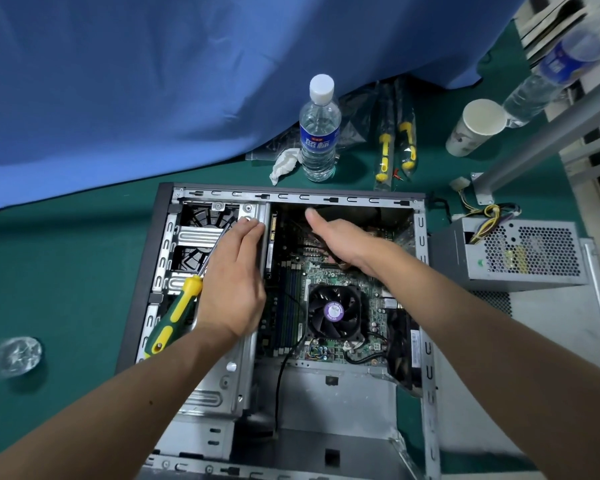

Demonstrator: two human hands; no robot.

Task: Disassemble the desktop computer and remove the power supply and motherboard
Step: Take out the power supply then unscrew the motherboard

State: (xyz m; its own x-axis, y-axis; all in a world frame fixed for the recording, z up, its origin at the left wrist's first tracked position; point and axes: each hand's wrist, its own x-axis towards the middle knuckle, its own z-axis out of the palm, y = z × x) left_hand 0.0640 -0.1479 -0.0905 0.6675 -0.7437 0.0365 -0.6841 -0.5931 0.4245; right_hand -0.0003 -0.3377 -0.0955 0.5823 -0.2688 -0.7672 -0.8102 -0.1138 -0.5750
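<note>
The open computer case [423, 306] lies flat on the green mat. Inside it sits the motherboard [378, 323] with its black CPU fan [335, 311]. The grey power supply [520, 254] stands outside the case to the right, its wire bundle trailing from the top. My left hand [232, 282] lies with straight fingers on the drive cage [194, 237]. A green-and-yellow screwdriver [177, 313] runs along its outer edge and partly under it. My right hand [340, 240] reaches into the case over the board's far end, thumb out; its fingers point down out of sight.
A water bottle [319, 129], a crumpled tissue [284, 164] and bagged yellow-handled tools [395, 143] lie behind the case. A paper cup [475, 126] and a second bottle [548, 74] are at the back right. Blue cloth [153, 81] covers the far side. A clear round object [18, 355] lies left.
</note>
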